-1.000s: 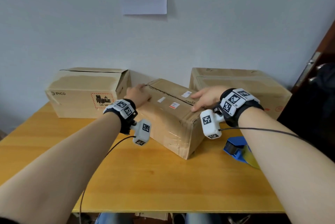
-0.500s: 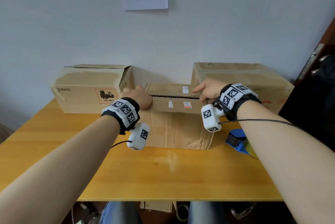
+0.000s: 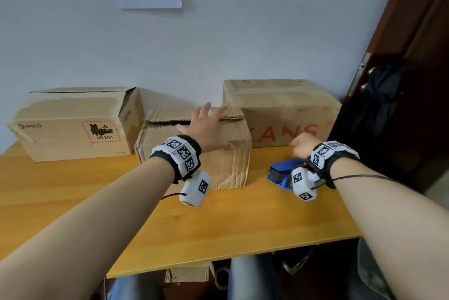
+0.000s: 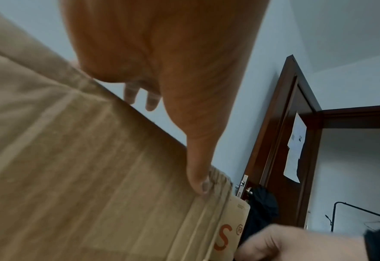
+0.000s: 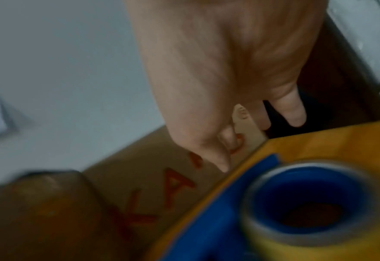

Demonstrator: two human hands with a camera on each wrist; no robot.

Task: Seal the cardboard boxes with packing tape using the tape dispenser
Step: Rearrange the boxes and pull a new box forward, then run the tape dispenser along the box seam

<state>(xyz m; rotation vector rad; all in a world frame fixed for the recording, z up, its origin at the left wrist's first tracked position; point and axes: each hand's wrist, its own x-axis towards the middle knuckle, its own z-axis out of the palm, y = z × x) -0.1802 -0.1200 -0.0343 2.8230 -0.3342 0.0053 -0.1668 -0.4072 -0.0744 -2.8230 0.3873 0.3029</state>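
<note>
Left grip [image 3: 206,127] spread flat on middle box [image 3: 194,151] — right grip [image 3: 301,146] loosely curled, empty; next, grab tape dispenser [image 3: 281,173].

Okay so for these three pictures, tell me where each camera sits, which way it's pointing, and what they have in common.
Head: worn on the head, looking forward and down at the table; shows both forearms, left hand on the middle box, right hand above the tape dispenser.
Left wrist: looks along the left hand at the middle box; spread fingers show.
Right wrist: blurred, looks along the right hand over the tape dispenser.
Shared: all three show the red-lettered box.
</note>
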